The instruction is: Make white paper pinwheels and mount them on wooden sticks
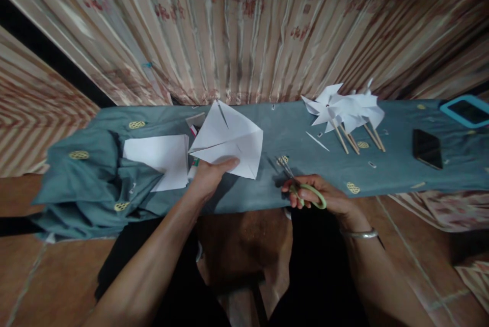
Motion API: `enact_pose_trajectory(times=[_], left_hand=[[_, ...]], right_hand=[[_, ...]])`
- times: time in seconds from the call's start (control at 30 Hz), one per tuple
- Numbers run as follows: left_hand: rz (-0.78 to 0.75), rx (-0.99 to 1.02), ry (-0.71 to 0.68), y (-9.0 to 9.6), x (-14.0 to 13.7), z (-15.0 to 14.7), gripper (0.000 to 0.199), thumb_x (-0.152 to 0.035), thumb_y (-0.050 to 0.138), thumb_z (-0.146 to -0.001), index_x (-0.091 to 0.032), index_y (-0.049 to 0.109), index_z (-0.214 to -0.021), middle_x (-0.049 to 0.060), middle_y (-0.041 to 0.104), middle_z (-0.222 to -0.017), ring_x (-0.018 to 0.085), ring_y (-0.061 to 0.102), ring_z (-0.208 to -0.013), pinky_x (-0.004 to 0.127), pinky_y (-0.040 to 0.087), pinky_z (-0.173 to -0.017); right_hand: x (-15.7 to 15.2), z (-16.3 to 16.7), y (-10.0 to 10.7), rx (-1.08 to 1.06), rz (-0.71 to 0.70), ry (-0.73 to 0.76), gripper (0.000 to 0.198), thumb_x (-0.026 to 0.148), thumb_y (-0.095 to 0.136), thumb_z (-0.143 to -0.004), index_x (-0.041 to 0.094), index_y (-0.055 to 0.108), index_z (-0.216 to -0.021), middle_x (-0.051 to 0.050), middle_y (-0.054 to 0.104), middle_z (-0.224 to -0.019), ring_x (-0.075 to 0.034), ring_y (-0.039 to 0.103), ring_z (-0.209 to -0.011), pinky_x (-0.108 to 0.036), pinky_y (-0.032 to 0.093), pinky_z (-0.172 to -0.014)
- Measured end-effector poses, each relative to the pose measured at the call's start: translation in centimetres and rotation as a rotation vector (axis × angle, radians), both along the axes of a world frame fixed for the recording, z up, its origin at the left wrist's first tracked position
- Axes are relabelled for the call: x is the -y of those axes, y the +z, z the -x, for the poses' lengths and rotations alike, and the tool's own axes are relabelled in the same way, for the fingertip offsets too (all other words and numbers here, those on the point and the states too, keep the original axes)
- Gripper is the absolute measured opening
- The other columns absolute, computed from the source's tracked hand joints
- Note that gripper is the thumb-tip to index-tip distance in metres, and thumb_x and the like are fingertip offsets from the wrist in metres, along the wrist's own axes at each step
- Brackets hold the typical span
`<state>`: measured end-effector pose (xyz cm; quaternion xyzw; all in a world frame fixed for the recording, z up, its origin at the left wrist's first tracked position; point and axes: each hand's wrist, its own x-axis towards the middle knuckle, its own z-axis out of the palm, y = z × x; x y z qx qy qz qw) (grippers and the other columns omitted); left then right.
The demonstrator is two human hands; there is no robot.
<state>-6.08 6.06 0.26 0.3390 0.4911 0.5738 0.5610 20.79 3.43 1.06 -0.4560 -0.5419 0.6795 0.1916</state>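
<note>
My left hand [214, 176] pinches a white sheet of paper [244, 138] near its lower edge, thumb on top. Slits run inward from the sheet's top and left corners, and creases show on it. In my right hand [321, 192] is a pair of scissors [311, 192] with light green handles, the blades pointing up and left, apart from the paper. A stack of white paper [160, 154] lies left of the held sheet. Partly hidden behind that sheet is a small box [195, 124].
Several white paper pinwheels [347, 105] on wooden sticks lie at the back right. Beyond them are a dark phone [427, 148] and a blue-framed device [468, 111]. A green cloth [282, 120] covers the narrow table, bunched at the left. A pleated curtain [244, 36] hangs behind.
</note>
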Motion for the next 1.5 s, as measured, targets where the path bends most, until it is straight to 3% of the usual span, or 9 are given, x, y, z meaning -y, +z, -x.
enact_pose_trajectory(times=[0.17, 0.23, 0.43, 0.63, 0.8, 0.97, 1.17, 1.3, 1.5], left_hand=[[0.089, -0.15, -0.103, -1.1, 1.2, -0.7, 0.05, -0.026, 0.083, -0.046, -0.016, 0.068, -0.092, 0.009, 0.072, -0.102, 0.026, 0.065, -0.095, 0.045, 0.047, -0.097], [0.134, -0.157, -0.159, -1.1, 2.0, -1.3, 0.049, -0.024, 0.082, -0.044, -0.017, 0.068, -0.09, 0.009, 0.072, -0.104, 0.026, 0.065, -0.095, 0.044, 0.048, -0.096], [0.23, -0.066, -0.356, -0.7, 3.2, -2.3, 0.047, -0.025, 0.082, -0.042, -0.014, 0.068, -0.086, 0.007, 0.074, -0.089, 0.025, 0.067, -0.082, 0.042, 0.053, -0.083], [0.245, 0.057, -0.33, -0.4, 2.4, -1.6, 0.043, -0.027, 0.084, -0.046, -0.013, 0.069, -0.084, 0.008, 0.074, -0.083, 0.026, 0.068, -0.081, 0.041, 0.053, -0.082], [0.196, 0.458, -0.295, 0.5, 2.3, -1.5, 0.047, -0.047, 0.074, -0.066, -0.015, 0.068, -0.099, 0.012, 0.071, -0.106, 0.031, 0.061, -0.112, 0.048, 0.047, -0.098], [0.126, 0.425, -0.317, 0.3, 2.9, -2.8, 0.053, -0.031, 0.082, -0.061, -0.02, 0.063, -0.109, 0.008, 0.068, -0.113, 0.027, 0.059, -0.115, 0.049, 0.04, -0.106], [0.194, 0.137, -0.112, -1.7, 2.6, -4.7, 0.046, -0.031, 0.08, -0.06, -0.017, 0.064, -0.101, 0.01, 0.071, -0.107, 0.029, 0.06, -0.113, 0.047, 0.042, -0.105], [0.157, -0.015, 0.003, -2.7, 1.8, -4.2, 0.05, -0.025, 0.075, -0.06, -0.02, 0.061, -0.108, 0.008, 0.07, -0.111, 0.025, 0.063, -0.109, 0.042, 0.047, -0.1], [0.007, -0.245, 0.087, -2.2, 0.4, -2.4, 0.053, -0.031, 0.075, -0.062, -0.018, 0.061, -0.111, 0.008, 0.07, -0.11, 0.024, 0.064, -0.106, 0.04, 0.046, -0.101]], right_hand=[[-1.6, -0.1, -1.0, -0.056, -0.234, -0.539, 0.054, 0.061, 0.075, -0.065, 0.018, 0.066, -0.096, -0.007, 0.072, -0.082, -0.014, 0.06, -0.063, -0.024, 0.044, -0.053], [-2.3, 0.1, -1.4, -0.034, -0.298, -0.647, 0.051, 0.056, 0.079, -0.062, 0.02, 0.066, -0.095, -0.006, 0.072, -0.085, -0.014, 0.061, -0.065, -0.025, 0.045, -0.055], [-3.0, 0.9, -1.3, -0.059, -0.199, -0.522, 0.046, 0.039, 0.088, -0.049, 0.02, 0.069, -0.086, 0.003, 0.067, -0.073, -0.011, 0.058, -0.065, -0.024, 0.045, -0.063], [-2.7, 1.0, -1.1, -0.062, -0.125, -0.454, 0.04, 0.034, 0.087, -0.049, 0.019, 0.069, -0.082, 0.007, 0.059, -0.062, -0.007, 0.046, -0.053, -0.021, 0.035, -0.051], [-3.0, 2.0, -2.2, -0.122, -0.166, -0.656, 0.039, 0.035, 0.087, -0.047, 0.019, 0.068, -0.078, 0.006, 0.06, -0.063, -0.008, 0.047, -0.054, -0.023, 0.035, -0.054], [-2.6, 4.7, -3.0, -0.207, -0.165, -0.859, 0.041, 0.036, 0.087, -0.044, 0.02, 0.067, -0.076, 0.006, 0.061, -0.064, -0.009, 0.049, -0.057, -0.023, 0.037, -0.057], [-0.8, 7.5, -2.9, -0.198, -0.141, -0.782, 0.046, 0.039, 0.088, -0.046, 0.021, 0.065, -0.081, 0.006, 0.06, -0.064, -0.009, 0.049, -0.056, -0.023, 0.04, -0.053], [0.3, 7.5, -3.0, -0.188, -0.127, -0.709, 0.046, 0.047, 0.086, -0.051, 0.021, 0.064, -0.083, 0.005, 0.06, -0.061, -0.009, 0.05, -0.052, -0.022, 0.04, -0.049], [2.8, 5.6, -1.4, -0.161, 0.012, -0.277, 0.052, 0.06, 0.072, -0.069, 0.018, 0.065, -0.098, -0.005, 0.071, -0.081, -0.014, 0.065, -0.07, -0.019, 0.044, -0.048]])
